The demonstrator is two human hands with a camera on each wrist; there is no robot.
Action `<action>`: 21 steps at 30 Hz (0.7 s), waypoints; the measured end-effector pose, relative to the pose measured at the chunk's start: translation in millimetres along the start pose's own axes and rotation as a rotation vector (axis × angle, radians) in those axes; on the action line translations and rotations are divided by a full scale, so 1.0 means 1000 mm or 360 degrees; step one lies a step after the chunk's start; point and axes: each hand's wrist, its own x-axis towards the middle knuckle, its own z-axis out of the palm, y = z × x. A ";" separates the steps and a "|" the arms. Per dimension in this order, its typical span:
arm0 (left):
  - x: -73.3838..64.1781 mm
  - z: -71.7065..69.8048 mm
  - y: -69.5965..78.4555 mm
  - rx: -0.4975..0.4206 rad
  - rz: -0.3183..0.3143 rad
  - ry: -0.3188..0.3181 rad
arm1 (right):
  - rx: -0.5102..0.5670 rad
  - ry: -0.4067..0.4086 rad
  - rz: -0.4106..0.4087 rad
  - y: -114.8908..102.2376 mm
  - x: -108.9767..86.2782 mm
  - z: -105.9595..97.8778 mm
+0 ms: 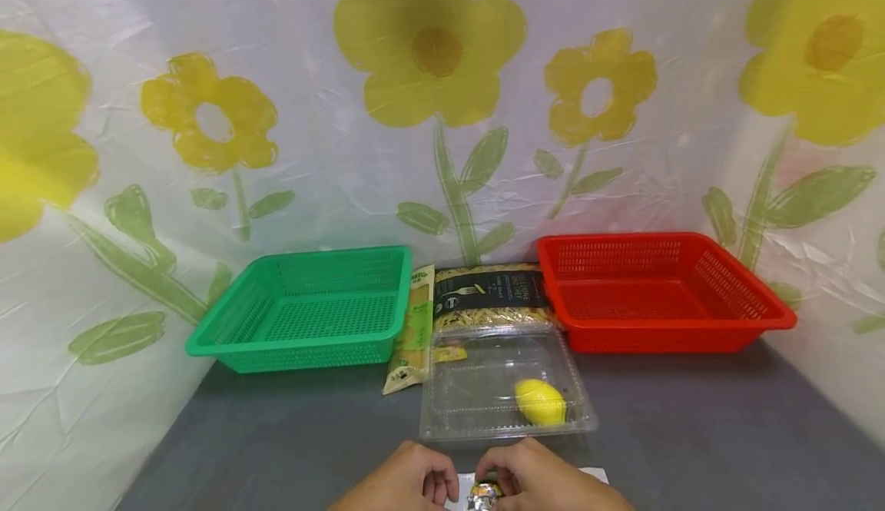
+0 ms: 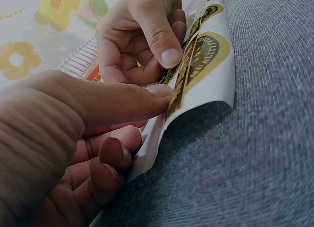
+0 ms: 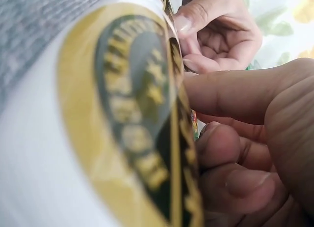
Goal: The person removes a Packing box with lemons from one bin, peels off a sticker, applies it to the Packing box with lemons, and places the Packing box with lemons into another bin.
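**White paper sheet of gold-and-black stickers pinched between thumbs and fingers**

We find the sheet at the bottom of the head view, on the near side of a clear rectangular plastic box through which a yellow lemon-shaped object shows. Our bare left hand grasps its edge, thumb on top, fingers curled beneath; our bare right hand grips it likewise, just beside. Farther off, we see a green perforated plastic basket on the left and a red perforated plastic basket on the right
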 end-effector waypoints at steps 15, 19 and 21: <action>0.004 0.001 0.001 0.0025 0.0041 0.0011 | -0.0192 0.0079 0.0052 0.000 0.001 0.001; 0.003 0.002 -0.001 0.0012 0.0060 0.0009 | -0.0229 0.0087 0.0014 0.001 0.001 0.002; 0.002 0.001 -0.003 0.0016 0.0077 0.0015 | -0.0234 0.0086 -0.0006 0.002 0.002 0.003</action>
